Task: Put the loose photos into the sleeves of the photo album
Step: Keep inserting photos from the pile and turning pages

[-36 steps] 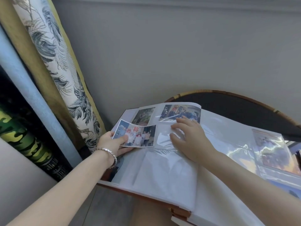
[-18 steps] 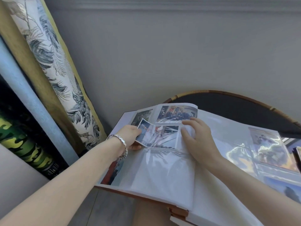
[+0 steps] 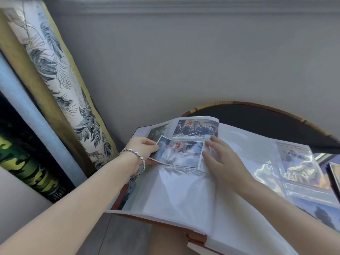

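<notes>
Photo album (image 3: 176,203): position?

Open in front of me, near edge at six o'clock. The far part lies over the dark table (image 3: 276,115) with the cane rim, and the left page is bowed upward.

Left hand (image 3: 142,147): state and purpose?

At nine o'clock of that page, bracelet (image 3: 137,157) on the wrist. Thumb and fingers are pinched on the outer edge of the loose photo (image 3: 181,153). I judge I hold it by the edge so I can feed it rightward without smudging the print.

Loose photo: location?

Middle row of the left page, mostly under the clear sleeve film, with its left corner outside.

Right hand (image 3: 222,161): state?

At three o'clock of the photo, fingers nearly straight and gripping nothing I can see. They press on the page at the sleeve's far side, probably to stop the pocket sliding.

Beyond that?

At twelve o'clock is a filled sleeve with a group photo (image 3: 196,127). At two o'clock, on the right page, is another filled print (image 3: 301,166) under glare.
</notes>
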{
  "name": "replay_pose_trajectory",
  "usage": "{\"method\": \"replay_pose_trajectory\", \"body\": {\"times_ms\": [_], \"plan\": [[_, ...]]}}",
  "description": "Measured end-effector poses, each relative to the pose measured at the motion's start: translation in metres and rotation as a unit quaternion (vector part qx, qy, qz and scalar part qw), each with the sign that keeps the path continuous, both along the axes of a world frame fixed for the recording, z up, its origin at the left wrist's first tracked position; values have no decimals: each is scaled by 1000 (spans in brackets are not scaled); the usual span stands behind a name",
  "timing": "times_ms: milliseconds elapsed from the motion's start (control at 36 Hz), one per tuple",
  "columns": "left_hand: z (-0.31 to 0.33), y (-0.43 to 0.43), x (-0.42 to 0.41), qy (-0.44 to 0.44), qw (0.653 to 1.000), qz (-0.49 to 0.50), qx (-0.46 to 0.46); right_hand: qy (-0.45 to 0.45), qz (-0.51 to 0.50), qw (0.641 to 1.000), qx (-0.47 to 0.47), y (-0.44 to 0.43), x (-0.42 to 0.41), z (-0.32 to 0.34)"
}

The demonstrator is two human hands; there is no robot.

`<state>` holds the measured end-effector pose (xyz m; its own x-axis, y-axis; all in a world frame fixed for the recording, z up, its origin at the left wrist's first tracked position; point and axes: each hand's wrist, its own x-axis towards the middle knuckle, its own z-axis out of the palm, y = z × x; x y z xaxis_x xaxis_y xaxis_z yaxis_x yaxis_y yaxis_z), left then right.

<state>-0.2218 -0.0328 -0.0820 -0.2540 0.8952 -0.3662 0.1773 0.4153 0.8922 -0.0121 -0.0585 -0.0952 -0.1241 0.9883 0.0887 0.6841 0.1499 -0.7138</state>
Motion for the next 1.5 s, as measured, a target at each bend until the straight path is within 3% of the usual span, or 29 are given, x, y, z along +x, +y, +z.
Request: {"method": "replay_pose_trajectory", "body": {"times_ms": [167,333,556,750,1000,1222,1361,1500], "plan": [[-1,-1,-4,-92,994,26,-52,24,12,999,-22,-2,7,3],[7,-5,0,-15,998,-37,-41,10,25,999,-23,-2,8,6],[18,-3,0,-1,999,-29,-32,28,17,999,-21,0,10,7],[26,-2,4,116,989,-71,51,12,20,1000,-12,3,11,9],[33,-2,5,87,994,-60,27,9,13,1000,-16,7,13,11],[32,-2,7,182,978,-34,94,32,-4,999,-36,13,23,4],[30,-12,15,300,944,-27,137,55,-5,998,-30,11,26,2],[28,-17,20,331,922,2,199,40,2,999,-11,8,25,0]]}}
